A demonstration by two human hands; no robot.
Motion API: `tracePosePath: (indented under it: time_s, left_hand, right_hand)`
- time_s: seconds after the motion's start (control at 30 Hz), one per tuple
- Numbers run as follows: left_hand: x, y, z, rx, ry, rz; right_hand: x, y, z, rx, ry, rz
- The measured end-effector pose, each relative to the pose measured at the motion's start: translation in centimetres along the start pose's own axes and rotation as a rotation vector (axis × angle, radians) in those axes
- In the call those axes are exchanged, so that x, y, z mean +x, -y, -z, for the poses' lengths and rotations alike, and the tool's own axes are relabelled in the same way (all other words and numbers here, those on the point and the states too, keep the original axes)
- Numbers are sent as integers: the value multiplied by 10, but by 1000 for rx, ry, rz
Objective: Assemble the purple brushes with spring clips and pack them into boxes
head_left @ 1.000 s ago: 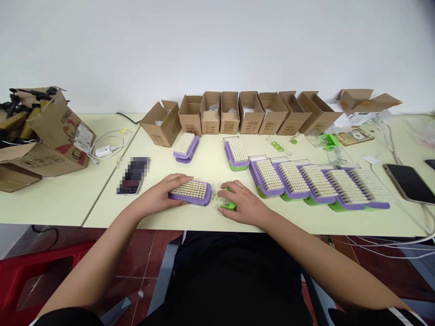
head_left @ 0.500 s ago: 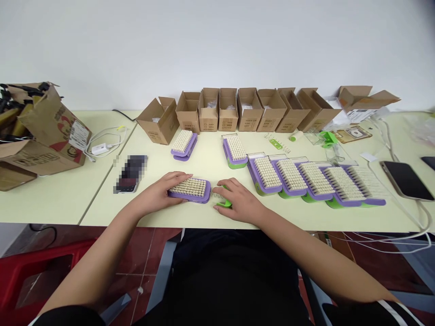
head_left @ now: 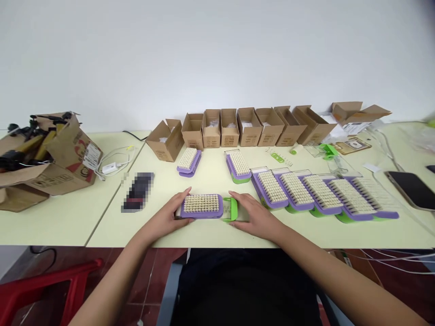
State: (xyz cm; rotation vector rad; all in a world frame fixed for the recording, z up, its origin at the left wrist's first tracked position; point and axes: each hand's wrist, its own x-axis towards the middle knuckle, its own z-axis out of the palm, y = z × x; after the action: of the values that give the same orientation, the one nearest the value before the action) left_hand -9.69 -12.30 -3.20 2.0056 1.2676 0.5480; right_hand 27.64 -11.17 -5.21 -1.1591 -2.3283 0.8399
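In front of me on the table lies a purple holder (head_left: 203,214) topped with rows of small cream tips. My left hand (head_left: 167,218) grips its left end, thumb on the near side and fingers on the far side. At its right end is a green end piece (head_left: 234,209) with a clear part and thin wire-like pieces beside it. My right hand (head_left: 256,216) holds this green piece between thumb and fingers, against or very close to the purple holder. Behind stand two similar purple holders, one on the left (head_left: 188,161) and one with a green base (head_left: 238,165).
To the right is a row of several purple-and-green holders (head_left: 272,188). Small open cardboard boxes (head_left: 229,131) line the wall. A phone (head_left: 138,192) and a larger carton (head_left: 73,158) are on the left; another phone (head_left: 413,190) lies right. Loose green parts (head_left: 277,157) lie behind.
The purple holder and the green piece have come together end to end, and the holder sits more level. The camera view has tilted up slightly.
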Motion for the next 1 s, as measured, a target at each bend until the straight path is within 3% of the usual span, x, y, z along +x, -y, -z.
tracePosePath:
  time_s: [0.2, 0.53, 1.0]
  left_hand:
    - [9, -5, -4, -15, 54, -47]
    - [21, -3, -11, 74, 2, -144]
    - [28, -11, -24, 186, -56, -198]
  right_hand:
    - [11, 1, -2, 20, -4, 71]
    - [5, -4, 13, 70, 36, 54]
    - [4, -7, 10, 139, 8, 108]
